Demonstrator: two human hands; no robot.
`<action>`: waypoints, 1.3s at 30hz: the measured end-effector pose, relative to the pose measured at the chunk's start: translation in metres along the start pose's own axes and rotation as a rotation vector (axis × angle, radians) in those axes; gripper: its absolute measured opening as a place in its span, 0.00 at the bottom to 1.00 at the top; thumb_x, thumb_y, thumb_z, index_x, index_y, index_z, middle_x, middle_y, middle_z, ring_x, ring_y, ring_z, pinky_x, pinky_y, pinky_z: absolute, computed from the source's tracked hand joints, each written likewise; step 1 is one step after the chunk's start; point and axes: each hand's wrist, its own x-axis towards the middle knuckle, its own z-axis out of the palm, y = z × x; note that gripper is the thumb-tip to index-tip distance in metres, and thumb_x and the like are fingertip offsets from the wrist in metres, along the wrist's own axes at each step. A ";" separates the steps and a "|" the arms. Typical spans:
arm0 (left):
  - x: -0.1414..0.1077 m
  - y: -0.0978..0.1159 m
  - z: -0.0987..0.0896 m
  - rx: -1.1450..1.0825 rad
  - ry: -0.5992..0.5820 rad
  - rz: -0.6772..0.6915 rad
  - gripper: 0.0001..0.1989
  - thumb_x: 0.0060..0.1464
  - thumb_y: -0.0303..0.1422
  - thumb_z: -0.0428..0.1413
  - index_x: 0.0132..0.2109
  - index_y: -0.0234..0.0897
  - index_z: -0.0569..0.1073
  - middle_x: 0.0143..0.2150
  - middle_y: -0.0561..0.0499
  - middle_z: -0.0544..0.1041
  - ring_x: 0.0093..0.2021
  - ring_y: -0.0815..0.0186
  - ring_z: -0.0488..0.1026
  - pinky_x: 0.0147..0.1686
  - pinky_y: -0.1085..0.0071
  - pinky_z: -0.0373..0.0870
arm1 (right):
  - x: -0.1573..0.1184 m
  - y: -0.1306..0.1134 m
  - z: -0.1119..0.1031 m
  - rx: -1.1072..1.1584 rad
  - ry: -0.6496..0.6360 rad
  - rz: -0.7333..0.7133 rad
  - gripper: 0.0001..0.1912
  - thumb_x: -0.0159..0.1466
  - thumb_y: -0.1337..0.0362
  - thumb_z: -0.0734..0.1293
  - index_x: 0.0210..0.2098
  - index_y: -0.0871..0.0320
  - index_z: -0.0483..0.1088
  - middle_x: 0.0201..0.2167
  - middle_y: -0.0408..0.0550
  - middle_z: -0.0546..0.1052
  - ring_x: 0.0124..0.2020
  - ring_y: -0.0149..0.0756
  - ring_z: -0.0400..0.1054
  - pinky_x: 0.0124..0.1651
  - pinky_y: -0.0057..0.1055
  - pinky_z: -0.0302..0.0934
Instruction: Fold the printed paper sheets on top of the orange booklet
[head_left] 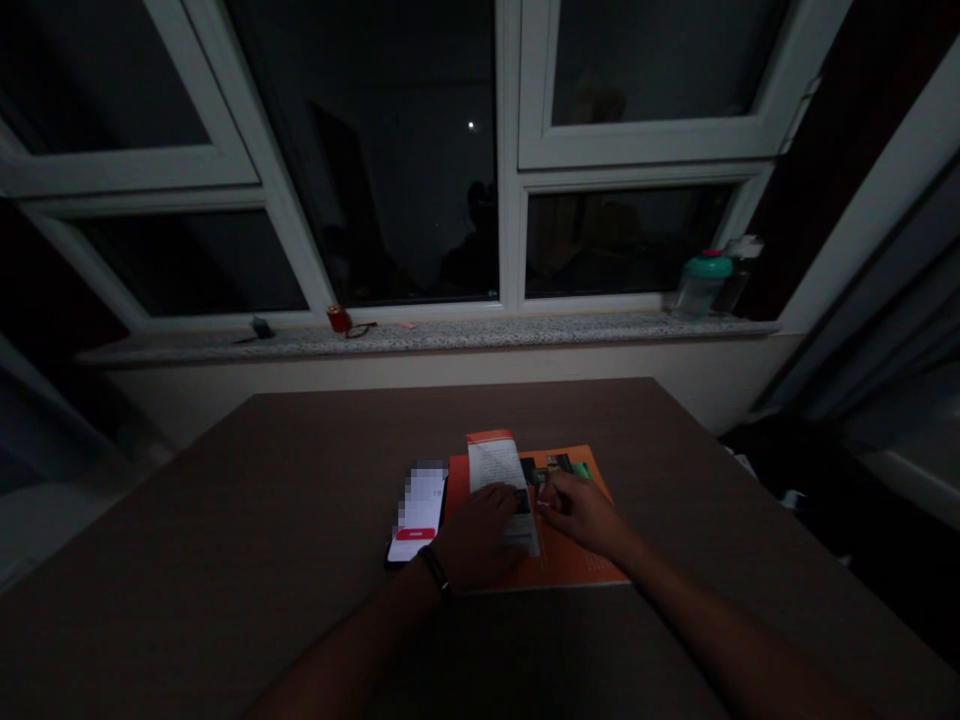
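An orange booklet lies flat on the brown table, with a printed white sheet standing out from it, folded or turned up, with a red top edge. My left hand rests on this sheet, its fingers over the lower part. My right hand is beside it, fingertips at the sheet's right edge. A smartphone with a lit, blurred screen lies just left of the booklet, next to my left wrist. A dark band circles that wrist.
The table's far edge stops short of a speckled stone windowsill. A plastic bottle with a teal lid stands at its right end. A small red object and dark cords lie at its left. Dark window panes rise behind.
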 end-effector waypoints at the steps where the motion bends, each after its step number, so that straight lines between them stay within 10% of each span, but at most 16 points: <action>1: 0.000 0.001 -0.001 -0.004 0.004 -0.001 0.28 0.53 0.39 0.61 0.58 0.38 0.62 0.60 0.42 0.66 0.60 0.52 0.63 0.60 0.55 0.60 | -0.001 0.000 0.001 0.008 -0.012 -0.010 0.07 0.57 0.69 0.68 0.28 0.56 0.64 0.26 0.41 0.70 0.26 0.31 0.64 0.29 0.25 0.55; 11: 0.001 0.008 -0.006 0.005 0.007 0.024 0.26 0.57 0.42 0.57 0.60 0.42 0.62 0.59 0.44 0.67 0.59 0.53 0.63 0.57 0.55 0.60 | -0.008 -0.012 0.001 0.018 -0.302 -0.095 0.07 0.56 0.68 0.70 0.30 0.56 0.67 0.28 0.41 0.72 0.28 0.32 0.65 0.30 0.25 0.56; 19: 0.001 0.005 -0.004 0.014 -0.006 0.009 0.28 0.55 0.39 0.59 0.60 0.41 0.62 0.60 0.44 0.65 0.60 0.52 0.61 0.59 0.55 0.59 | 0.010 -0.001 0.005 -0.127 -0.078 -0.131 0.08 0.56 0.74 0.66 0.28 0.56 0.64 0.27 0.43 0.68 0.31 0.34 0.63 0.34 0.27 0.54; 31: 0.002 0.005 0.000 0.003 0.018 0.014 0.25 0.57 0.34 0.58 0.60 0.42 0.62 0.60 0.47 0.66 0.60 0.55 0.61 0.60 0.56 0.59 | -0.004 -0.013 0.004 0.012 -0.287 -0.142 0.10 0.51 0.76 0.66 0.28 0.56 0.64 0.26 0.40 0.69 0.27 0.31 0.64 0.30 0.24 0.53; 39: 0.003 0.003 -0.001 0.015 -0.004 0.005 0.26 0.57 0.35 0.59 0.61 0.40 0.62 0.61 0.45 0.65 0.61 0.55 0.60 0.60 0.56 0.59 | 0.011 -0.005 0.007 -0.158 -0.102 -0.141 0.10 0.53 0.78 0.63 0.27 0.56 0.62 0.27 0.43 0.68 0.31 0.34 0.62 0.33 0.27 0.52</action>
